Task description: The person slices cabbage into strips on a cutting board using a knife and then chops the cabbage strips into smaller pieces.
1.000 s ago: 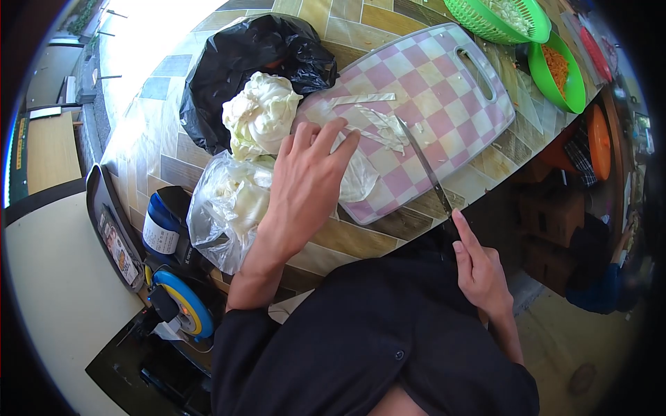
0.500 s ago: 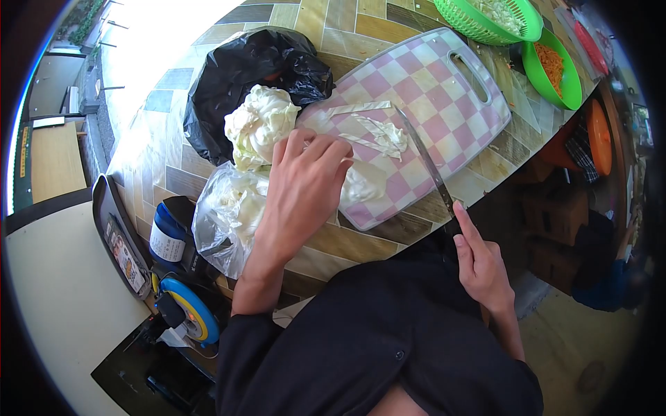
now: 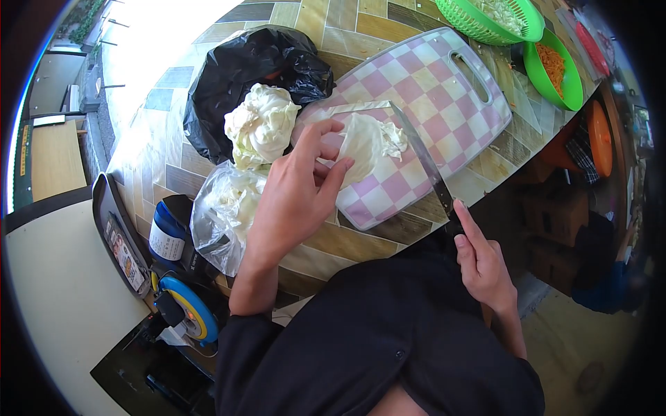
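My left hand (image 3: 295,191) is over the near left part of the checkered cutting board (image 3: 444,90), thumb and fingers closed on a pale cabbage leaf (image 3: 362,145). In my right hand (image 3: 485,267) is a knife (image 3: 424,156), gripped by its dark handle, with the index finger stretched along it. Its blade slants across the board, tip toward the far left. Beside the leaf lie cut cabbage pieces (image 3: 395,141), and a thin strip is near the knife tip. To the left of the board a partly peeled cabbage head (image 3: 261,123) rests against a black plastic bag (image 3: 243,66).
A clear plastic bag (image 3: 225,215) with cabbage in it lies left of my forearm. At the far right stand a green colander (image 3: 479,28) of shredded white vegetable and a green bowl (image 3: 572,87) of shredded orange vegetable. The table edge runs close by my body.
My left hand has turned, its thumb and fingers now showing around the leaf. The leaf has moved up the board, toward the cut pieces. The knife has barely shifted.
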Demonstrator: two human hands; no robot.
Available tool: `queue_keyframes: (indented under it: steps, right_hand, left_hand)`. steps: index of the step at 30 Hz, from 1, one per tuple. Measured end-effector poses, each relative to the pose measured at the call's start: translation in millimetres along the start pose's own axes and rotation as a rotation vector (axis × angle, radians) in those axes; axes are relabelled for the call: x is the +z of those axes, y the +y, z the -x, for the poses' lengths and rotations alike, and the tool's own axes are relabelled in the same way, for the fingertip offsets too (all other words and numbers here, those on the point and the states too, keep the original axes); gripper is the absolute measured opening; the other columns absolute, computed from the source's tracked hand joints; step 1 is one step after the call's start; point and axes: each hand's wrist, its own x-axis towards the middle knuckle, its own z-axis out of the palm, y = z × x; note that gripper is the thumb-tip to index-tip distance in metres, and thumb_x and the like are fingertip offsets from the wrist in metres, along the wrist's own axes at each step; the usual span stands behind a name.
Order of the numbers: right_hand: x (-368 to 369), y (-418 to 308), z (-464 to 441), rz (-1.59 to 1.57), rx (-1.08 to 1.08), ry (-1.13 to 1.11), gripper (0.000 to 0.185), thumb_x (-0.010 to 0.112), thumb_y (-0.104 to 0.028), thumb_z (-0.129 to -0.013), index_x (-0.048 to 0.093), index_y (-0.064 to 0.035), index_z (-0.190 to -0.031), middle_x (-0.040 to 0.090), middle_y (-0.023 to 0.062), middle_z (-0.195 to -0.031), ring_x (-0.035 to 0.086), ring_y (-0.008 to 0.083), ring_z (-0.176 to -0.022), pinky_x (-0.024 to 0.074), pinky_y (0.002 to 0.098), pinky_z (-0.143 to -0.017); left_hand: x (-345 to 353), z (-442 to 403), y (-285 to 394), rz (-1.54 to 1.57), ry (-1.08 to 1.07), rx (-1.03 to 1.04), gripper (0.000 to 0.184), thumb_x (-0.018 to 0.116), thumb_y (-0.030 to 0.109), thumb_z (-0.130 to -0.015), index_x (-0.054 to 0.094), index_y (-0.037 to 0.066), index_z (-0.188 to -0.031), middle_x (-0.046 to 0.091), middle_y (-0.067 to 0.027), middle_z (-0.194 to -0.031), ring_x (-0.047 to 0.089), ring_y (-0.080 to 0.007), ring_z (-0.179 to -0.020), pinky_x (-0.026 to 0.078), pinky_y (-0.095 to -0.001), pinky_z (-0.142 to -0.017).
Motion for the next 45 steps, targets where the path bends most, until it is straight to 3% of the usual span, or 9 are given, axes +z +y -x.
queue_keyframes:
  steps: [2,5,14,17,23,32,38,41,45]
  right_hand:
    - [-3,2,-2,0.009,0.0,0.01,0.057,0.056,-0.005,-0.108,0.046,-0.0131,-0.163,0.071,0.0203,-0.087,0.056,0.0309,-0.051,0.0488,0.0345,-0.059]
    - [-23,1,-7,0.117,0.016,-0.071,0.058,0.057,-0.005,-0.107,0.048,-0.0173,-0.162,0.052,0.0202,-0.062,0.053,0.0341,-0.049,0.0462,0.0372,-0.056]
    - [-33,-15,-12,0.14,0.099,-0.249,0.059,0.059,-0.009,-0.106,0.05,-0.0255,-0.162,0.051,0.0216,-0.062,0.053,0.0385,-0.051,0.0456,0.0415,-0.056]
    - [-30,-19,-16,0.18,0.15,-0.283,0.059,0.059,-0.01,-0.106,0.049,-0.0274,-0.162,0.052,0.022,-0.063,0.054,0.0398,-0.052,0.0469,0.0432,-0.057]
    - [-21,-9,-21,0.184,0.137,-0.089,0.059,0.059,-0.011,-0.107,0.049,-0.0286,-0.162,0.052,0.0232,-0.063,0.055,0.0419,-0.054,0.0479,0.0454,-0.06]
    - [-22,-5,-21,0.184,0.171,0.048,0.056,0.056,-0.01,-0.109,0.049,-0.0248,-0.162,0.053,0.0235,-0.067,0.057,0.0393,-0.056,0.0483,0.0406,-0.061]
    - [-23,-5,-18,0.122,0.063,0.003,0.056,0.056,-0.008,-0.108,0.049,-0.0221,-0.162,0.05,0.0224,-0.064,0.053,0.0376,-0.052,0.0457,0.04,-0.057]
    - [-26,-12,-18,0.116,0.043,-0.094,0.057,0.057,-0.008,-0.108,0.049,-0.0219,-0.162,0.05,0.0216,-0.062,0.053,0.0375,-0.051,0.0457,0.0404,-0.056]
    - [-23,-16,-17,0.114,0.043,-0.165,0.057,0.057,-0.008,-0.107,0.05,-0.0214,-0.162,0.05,0.0208,-0.061,0.053,0.0369,-0.05,0.0455,0.0403,-0.055]
  left_hand:
    - [-5,2,-5,-0.124,0.002,0.158,0.042,0.072,0.004,-0.099,0.062,0.003,-0.14,0.073,-0.0103,-0.091,0.078,-0.018,-0.085,0.059,-0.0307,-0.074]
    - [-12,4,-8,-0.125,-0.028,0.169,0.038,0.07,0.003,-0.099,0.065,0.004,-0.137,0.071,-0.0114,-0.095,0.078,-0.0195,-0.088,0.059,-0.0325,-0.078]
    - [-10,6,6,-0.055,-0.028,-0.056,0.034,0.068,0.009,-0.101,0.064,0.007,-0.135,0.065,-0.0155,-0.104,0.077,-0.0229,-0.074,0.058,-0.0324,-0.075]
    - [-10,3,-1,-0.096,-0.113,-0.121,0.031,0.072,0.015,-0.1,0.069,0.004,-0.129,0.071,-0.0181,-0.102,0.077,-0.0241,-0.077,0.058,-0.0336,-0.075]
    - [-11,0,9,-0.222,-0.143,-0.204,0.032,0.081,0.022,-0.096,0.077,0.0,-0.119,0.08,-0.022,-0.097,0.079,-0.028,-0.088,0.06,-0.0365,-0.081]
    - [0,4,1,-0.132,-0.161,-0.075,0.043,0.081,0.024,-0.096,0.069,0.001,-0.13,0.079,-0.0244,-0.103,0.079,-0.0332,-0.095,0.06,-0.0399,-0.08]
    - [1,15,-14,-0.421,-0.254,0.118,0.044,0.079,0.03,-0.096,0.069,0.003,-0.13,0.077,-0.0223,-0.094,0.075,-0.0374,-0.083,0.056,-0.0459,-0.074]
    - [-6,16,2,-0.549,-0.375,-0.007,0.044,0.079,0.031,-0.095,0.07,0.004,-0.13,0.078,-0.0176,-0.1,0.074,-0.0363,-0.088,0.055,-0.0461,-0.077]
    - [0,15,8,-0.658,-0.251,0.161,0.051,0.078,0.031,-0.095,0.067,0.005,-0.138,0.068,-0.0174,-0.134,0.064,-0.0352,-0.124,0.052,-0.0446,-0.098]
